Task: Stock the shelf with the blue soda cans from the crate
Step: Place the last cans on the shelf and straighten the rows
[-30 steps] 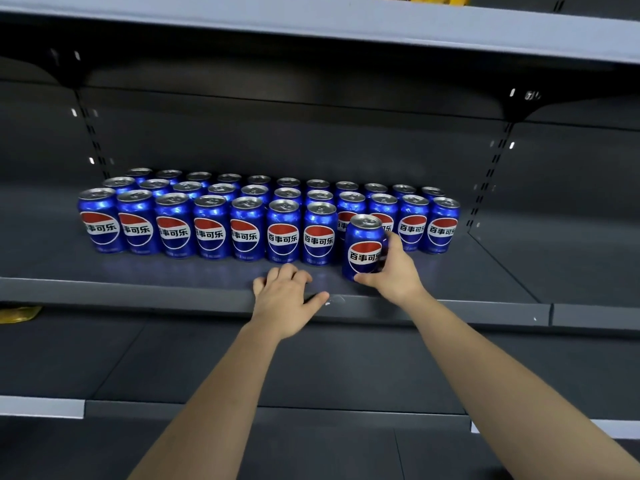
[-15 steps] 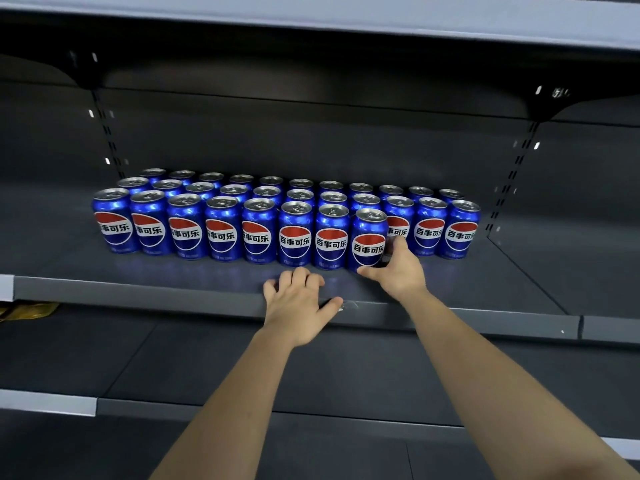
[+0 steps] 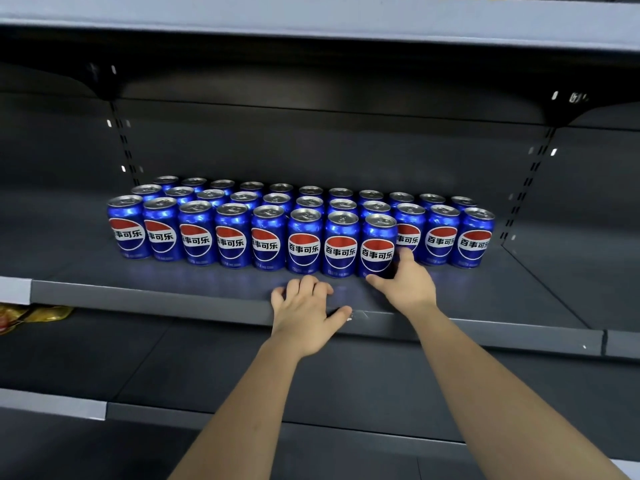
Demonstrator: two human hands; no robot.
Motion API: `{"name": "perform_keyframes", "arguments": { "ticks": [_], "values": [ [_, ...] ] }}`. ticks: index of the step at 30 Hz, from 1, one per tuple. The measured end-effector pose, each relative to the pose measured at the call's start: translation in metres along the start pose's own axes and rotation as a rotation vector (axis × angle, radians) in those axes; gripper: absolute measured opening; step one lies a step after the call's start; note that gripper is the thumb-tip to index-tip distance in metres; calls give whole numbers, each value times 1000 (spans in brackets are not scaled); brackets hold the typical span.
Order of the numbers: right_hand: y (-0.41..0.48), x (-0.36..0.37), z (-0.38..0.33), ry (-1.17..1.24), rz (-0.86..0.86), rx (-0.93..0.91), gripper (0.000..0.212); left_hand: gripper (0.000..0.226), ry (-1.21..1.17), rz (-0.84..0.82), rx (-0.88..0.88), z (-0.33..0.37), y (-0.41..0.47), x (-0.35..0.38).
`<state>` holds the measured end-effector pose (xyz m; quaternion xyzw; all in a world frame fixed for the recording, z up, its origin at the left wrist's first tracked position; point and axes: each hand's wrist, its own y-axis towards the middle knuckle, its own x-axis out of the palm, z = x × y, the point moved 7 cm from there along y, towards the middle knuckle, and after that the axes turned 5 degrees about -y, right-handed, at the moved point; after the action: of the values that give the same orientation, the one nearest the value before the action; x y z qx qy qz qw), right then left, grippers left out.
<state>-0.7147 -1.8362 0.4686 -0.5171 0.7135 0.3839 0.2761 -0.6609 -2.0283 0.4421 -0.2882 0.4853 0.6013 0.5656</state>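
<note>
Nearest, two bare forearms reach up and forward from the bottom of the view. Under them a lower deck, dark grey, with a pale strip on its front lip at the left. Left hand lies palm down on the front lip of the shelf. Its fingers are close together and bent at the knuckles, with the tips on the deck and the thumb splayed out to the right along the lip. It holds nothing. Right hand is just beside it, farther onto the deck, at the foot of a blue can. The thumb hooks across the can's front base and the forefinger runs up its right side, pinching the can low down; the other fingers are hidden. This can stands upright at the right end of the front row, touching its neighbour, logo facing out. Three more cans to its right sit a step back, level with the next row. Behind are further rows of blue cans, only their tops showing, reaching toward the dark back panel. Slotted uprights stand at either side. Far left, below the shelf, are some yellow packets. An upper shelf runs overhead, pale grey.
</note>
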Motion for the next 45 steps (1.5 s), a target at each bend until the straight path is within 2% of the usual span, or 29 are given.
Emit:
{"name": "perform_keyframes", "arguments": {
  "ticks": [9,13,17,21,25,29,34,38,45],
  "values": [
    [-12,-5,-2,107,91,-27,67,53,-30,19,35,0,-3,-3],
    [-35,-15,-4,203,137,-148,52,56,-77,74,4,-2,-12,-6],
    [-73,-29,11,289,269,-292,33,56,-121,164,-3,3,-32,-7],
    [-116,-31,32,234,334,-377,31,54,-214,180,-20,17,-63,4],
    [-153,-23,61,183,216,-338,37,51,-229,139,-45,26,-100,19],
    [-196,-2,110,121,39,-197,42,49,-161,-45,-107,27,-151,53],
    [-260,46,185,-48,-352,68,56,48,-103,-287,-200,24,-218,102],
    [-314,82,231,-67,-563,187,63,50,-70,-391,-241,20,-261,139],
    [-381,156,291,-78,-696,240,64,49,-55,-528,-268,-11,-312,229]
  ]
}}
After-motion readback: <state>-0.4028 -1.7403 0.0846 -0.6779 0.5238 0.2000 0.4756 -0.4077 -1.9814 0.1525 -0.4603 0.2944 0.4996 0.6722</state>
